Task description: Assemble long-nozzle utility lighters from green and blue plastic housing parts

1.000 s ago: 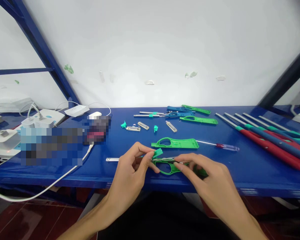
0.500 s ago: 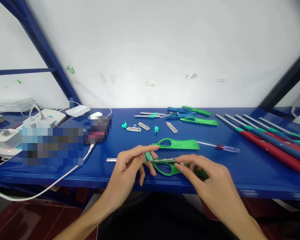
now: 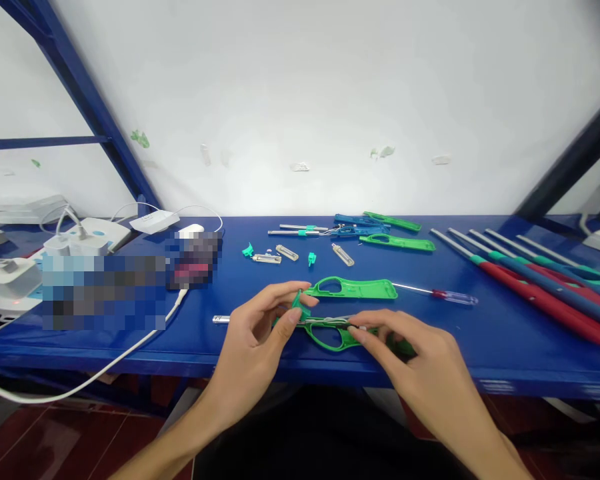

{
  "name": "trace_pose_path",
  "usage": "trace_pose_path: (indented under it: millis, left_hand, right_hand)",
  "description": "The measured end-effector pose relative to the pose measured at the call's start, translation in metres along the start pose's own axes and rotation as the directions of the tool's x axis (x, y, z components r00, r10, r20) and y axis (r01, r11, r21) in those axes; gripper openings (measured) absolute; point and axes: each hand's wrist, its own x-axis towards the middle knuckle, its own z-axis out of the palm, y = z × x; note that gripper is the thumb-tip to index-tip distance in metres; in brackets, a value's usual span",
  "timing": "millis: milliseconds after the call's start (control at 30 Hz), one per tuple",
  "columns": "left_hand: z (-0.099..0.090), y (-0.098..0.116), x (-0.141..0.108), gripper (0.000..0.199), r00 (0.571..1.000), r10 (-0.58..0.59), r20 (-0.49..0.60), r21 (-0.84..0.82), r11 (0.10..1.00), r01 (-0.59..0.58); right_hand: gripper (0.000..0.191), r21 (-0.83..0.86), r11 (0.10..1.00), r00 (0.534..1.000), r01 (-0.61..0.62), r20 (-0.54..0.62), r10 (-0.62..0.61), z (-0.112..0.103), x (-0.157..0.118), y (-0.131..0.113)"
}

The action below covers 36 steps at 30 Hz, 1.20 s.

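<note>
Between thumb and fingers, my left hand [image 3: 260, 327] pinches a small teal plastic piece [image 3: 301, 305] above the lighter's metal tube [image 3: 221, 320]. My right hand [image 3: 410, 347] grips the near green lighter shell [image 3: 333, 338], with its fingertips at the wires along the top; its fingers hide the shell's right end. Thin pale wires [image 3: 330, 321] run between the two hands. Just behind lies another green shell half [image 3: 360, 289], open side up, with a screwdriver [image 3: 455, 297] at its right.
Clear fuel tanks [image 3: 343, 255] and teal bits [image 3: 312, 259] lie farther back, near opened blue lighters [image 3: 360, 231] and a green shell [image 3: 400, 243]. Red and blue lighters [image 3: 535, 287] lie right. A power strip [image 3: 15, 287] and white cable [image 3: 130, 370] are left.
My left hand's fingers have shifted, and the teal piece now stands more upright, slightly higher above the tube. My right hand has stayed nearly still.
</note>
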Motion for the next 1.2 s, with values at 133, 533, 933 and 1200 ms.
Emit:
trace_pose_path:
  millis: [133, 533, 933, 1200]
  left_hand:
    - [0.002, -0.003, -0.001, 0.012, 1.000, -0.020, -0.014, -0.023, 1.000, 0.020]
    - [0.008, -0.008, -0.003, 0.017, 0.999, 0.044, -0.010, 0.108, 0.993, -0.042]
    - [0.020, -0.012, 0.001, 0.010, 0.996, 0.051, -0.073, 0.231, 0.972, -0.033]
    - [0.018, -0.017, -0.002, 0.012, 0.991, 0.129, -0.041, 0.299, 0.948, -0.111]
  right_hand:
    - [0.013, 0.052, 0.999, 1.000, -0.009, 0.003, 0.009, 0.000, -0.001, 0.002]
    - [0.019, 0.140, 0.990, 0.999, -0.031, -0.016, 0.034, -0.003, 0.002, 0.001]
    - [0.015, 0.253, 0.963, 0.993, -0.094, -0.052, 0.110, 0.000, -0.002, -0.003]
    - [0.013, 0.296, 0.951, 0.990, -0.092, -0.074, 0.119, 0.000, 0.001, -0.004]
